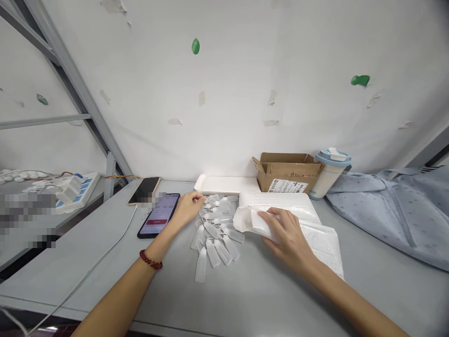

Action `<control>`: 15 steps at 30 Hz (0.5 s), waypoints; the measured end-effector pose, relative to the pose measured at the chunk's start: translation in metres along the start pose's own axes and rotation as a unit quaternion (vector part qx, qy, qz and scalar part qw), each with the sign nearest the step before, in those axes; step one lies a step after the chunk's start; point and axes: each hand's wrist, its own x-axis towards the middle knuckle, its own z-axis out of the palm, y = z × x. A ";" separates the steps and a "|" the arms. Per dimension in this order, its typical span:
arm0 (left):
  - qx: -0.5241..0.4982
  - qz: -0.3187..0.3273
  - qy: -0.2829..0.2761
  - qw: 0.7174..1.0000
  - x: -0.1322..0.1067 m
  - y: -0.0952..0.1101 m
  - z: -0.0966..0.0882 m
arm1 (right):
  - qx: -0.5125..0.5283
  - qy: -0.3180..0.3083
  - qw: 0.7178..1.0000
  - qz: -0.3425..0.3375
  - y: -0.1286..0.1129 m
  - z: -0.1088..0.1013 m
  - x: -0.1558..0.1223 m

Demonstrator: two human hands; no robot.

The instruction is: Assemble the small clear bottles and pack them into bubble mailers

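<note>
My left hand [189, 207] is closed at the far left edge of a pile of flat translucent plastic tubes with ring-shaped ends [220, 250]. Its thumb and fingertips are pressed together by the topmost tubes, and whatever they pinch is too small to tell. In my right hand [286, 234] is a white padded envelope [253, 221], gripped near its middle. The envelope's open end points left, over the pile's right side. Under and behind that hand lie more white padded envelopes [326, 236], flat on the grey table [245, 299].
Left of the pile lie a phone with a running timer [159, 215] and a dark phone [145, 190] with a white cable. Along the wall are another white envelope [228, 184], an open cardboard box [289, 171] and a lidded cup [329, 173]. Grey-blue fabric [389, 201] covers the right side.
</note>
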 end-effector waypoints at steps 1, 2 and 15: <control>0.001 0.004 -0.005 1.000 0.000 0.000 0.000 | 0.000 -0.002 1.000 -0.001 0.000 0.000 0.000; 0.004 0.010 -0.013 1.000 -0.001 0.001 0.000 | -0.001 -0.004 1.000 -0.002 0.000 0.000 0.000; 0.075 0.125 0.008 0.989 -0.008 0.002 0.019 | 0.010 -0.002 1.000 0.006 0.000 -0.001 0.000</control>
